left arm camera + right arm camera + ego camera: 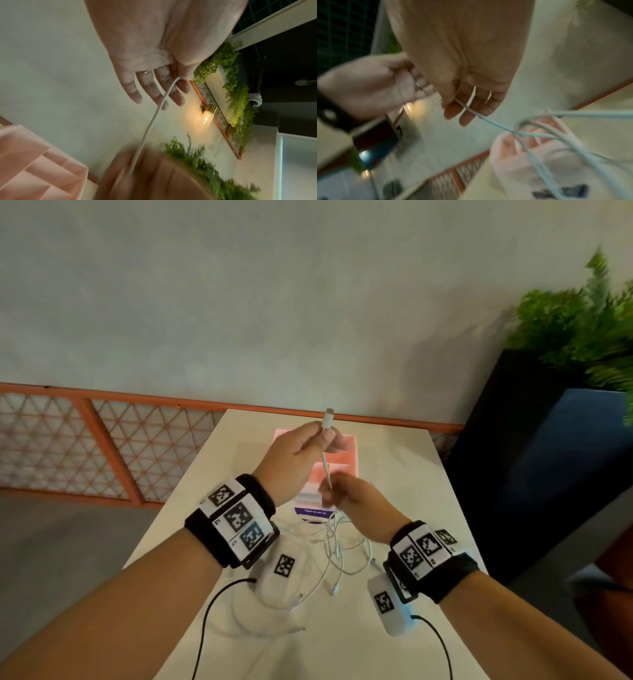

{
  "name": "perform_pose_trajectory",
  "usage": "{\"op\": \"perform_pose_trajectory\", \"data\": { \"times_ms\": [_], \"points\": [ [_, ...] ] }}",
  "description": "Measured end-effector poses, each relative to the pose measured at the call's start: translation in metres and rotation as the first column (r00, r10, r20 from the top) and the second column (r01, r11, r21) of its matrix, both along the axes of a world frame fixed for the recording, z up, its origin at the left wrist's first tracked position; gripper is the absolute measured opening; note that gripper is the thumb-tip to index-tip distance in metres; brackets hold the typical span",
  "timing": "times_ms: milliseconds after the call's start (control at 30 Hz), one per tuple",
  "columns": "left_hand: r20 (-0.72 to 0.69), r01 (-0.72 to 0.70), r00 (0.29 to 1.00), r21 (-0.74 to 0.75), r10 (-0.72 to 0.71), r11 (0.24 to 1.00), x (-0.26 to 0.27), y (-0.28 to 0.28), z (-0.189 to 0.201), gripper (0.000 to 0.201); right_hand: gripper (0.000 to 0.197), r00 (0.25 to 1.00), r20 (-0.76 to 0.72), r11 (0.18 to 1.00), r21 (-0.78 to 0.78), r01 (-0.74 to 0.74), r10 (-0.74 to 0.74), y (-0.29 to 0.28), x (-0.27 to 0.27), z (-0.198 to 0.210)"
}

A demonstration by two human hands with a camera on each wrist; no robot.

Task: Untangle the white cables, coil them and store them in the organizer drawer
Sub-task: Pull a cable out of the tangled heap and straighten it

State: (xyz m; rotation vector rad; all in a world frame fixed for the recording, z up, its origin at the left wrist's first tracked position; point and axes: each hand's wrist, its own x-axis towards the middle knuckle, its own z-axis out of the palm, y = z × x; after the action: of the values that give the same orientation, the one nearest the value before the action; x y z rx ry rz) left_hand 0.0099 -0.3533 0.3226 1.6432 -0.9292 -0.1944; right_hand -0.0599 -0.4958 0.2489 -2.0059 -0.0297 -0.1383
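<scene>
table (394,460): white, bears pink organizer (344,455) at far end | cable tangle (337,549): loose on table, near side of organizer | left hand (296,455): pinches raised white cable (327,460) near its plug | right hand (356,494): pinches same cable lower down

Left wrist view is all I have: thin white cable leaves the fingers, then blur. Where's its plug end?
Observer: The white cable has its plug tip sticking up above the left hand, free of the pile.
Operator: Right hand?
Observer: The right hand pinches the same cable lower down, between thumb and fingers.
Operator: Other cables?
Observer: A tangle of white cables lies on the pale table, in front of the pink plastic organizer.
</scene>
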Motion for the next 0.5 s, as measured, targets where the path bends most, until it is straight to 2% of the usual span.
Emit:
{"op": "perform_pose_trajectory", "data": {
  "times_ms": [100, 233, 367, 500],
  "points": [
    [-0.049, -0.069, 0.997, -0.133, 0.063, 0.989, 0.011, 0.012, 0.011, 0.026, 0.019, 0.987, -0.155, 0.973, -0.232, 0.002, -0.039, -0.010, -0.005, -0.040],
    [-0.034, -0.122, 0.993, -0.260, 0.117, 0.958, 0.020, 0.037, 0.034, 0.025, 0.022, 0.960, -0.216, 0.908, -0.413, 0.077, -0.179, -0.032, -0.005, -0.076],
    [-0.031, -0.170, 0.985, -0.328, 0.169, 0.929, 0.024, 0.060, 0.041, 0.021, 0.018, 0.950, -0.213, 0.871, -0.481, 0.101, -0.228, -0.038, 0.013, -0.075],
    [-0.009, -0.216, 0.975, -0.310, 0.224, 0.926, 0.025, 0.074, 0.038, 0.023, 0.018, 0.953, -0.170, 0.863, -0.485, 0.143, -0.253, -0.046, 0.032, -0.064]
  ]
}}
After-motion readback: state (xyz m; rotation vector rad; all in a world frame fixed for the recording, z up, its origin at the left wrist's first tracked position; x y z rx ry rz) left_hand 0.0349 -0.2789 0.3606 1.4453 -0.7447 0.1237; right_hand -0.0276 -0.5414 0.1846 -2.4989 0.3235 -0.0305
